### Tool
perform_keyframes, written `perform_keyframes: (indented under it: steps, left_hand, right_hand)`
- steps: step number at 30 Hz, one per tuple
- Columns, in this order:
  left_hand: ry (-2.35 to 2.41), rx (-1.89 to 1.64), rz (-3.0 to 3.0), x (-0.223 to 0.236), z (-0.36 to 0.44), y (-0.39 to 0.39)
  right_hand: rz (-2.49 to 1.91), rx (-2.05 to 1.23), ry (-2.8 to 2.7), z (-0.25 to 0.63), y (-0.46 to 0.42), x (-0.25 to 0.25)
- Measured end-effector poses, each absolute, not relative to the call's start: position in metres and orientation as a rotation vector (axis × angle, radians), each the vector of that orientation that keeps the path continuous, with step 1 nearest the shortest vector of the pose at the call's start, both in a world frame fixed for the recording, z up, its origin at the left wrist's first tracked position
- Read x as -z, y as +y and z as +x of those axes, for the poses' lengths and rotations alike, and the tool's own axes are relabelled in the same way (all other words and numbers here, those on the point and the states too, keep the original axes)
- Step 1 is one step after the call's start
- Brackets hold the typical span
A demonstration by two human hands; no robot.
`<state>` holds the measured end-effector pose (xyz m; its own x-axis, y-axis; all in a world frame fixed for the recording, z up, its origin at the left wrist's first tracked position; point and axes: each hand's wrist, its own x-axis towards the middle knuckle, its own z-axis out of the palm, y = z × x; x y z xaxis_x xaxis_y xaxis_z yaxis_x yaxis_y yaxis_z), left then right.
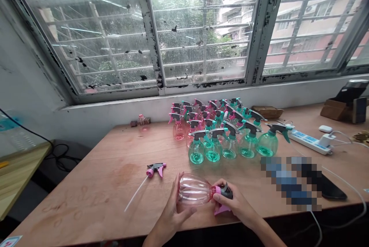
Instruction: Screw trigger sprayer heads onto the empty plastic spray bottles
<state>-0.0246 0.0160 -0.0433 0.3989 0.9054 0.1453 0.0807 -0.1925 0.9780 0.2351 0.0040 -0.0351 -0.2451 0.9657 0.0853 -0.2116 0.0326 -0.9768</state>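
A clear pink spray bottle (194, 190) lies on its side between my hands, just above the table's front edge. My left hand (175, 204) wraps round the bottle's base end. At the neck, my right hand (230, 199) grips the dark grey and pink spray head (226, 191), its pink trigger pointing down. To the left, a loose pink and grey trigger sprayer (156, 169) rests on the table with its thin white tube (136, 193) stretched toward me. Behind my hands stands a cluster of green spray bottles (213, 149) and pink spray bottles (179, 129), all with spray heads on.
A small pink bottle without a sprayer (142, 121) stands at the back of the wooden table (109, 166). On the right are a white power strip (309, 142), cables, a dark phone (331, 189) and a cardboard box (336, 109). A barred window (201, 31) spans the back.
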Motion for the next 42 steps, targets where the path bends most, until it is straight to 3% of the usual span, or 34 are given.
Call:
perform_keyframes:
  steps: [42]
  left_hand:
    - [0.923,-1.032,1.441,0.040,-0.019,0.017]
  right_hand:
    - [-0.907,-1.410,-1.215,0.235,0.001,0.034]
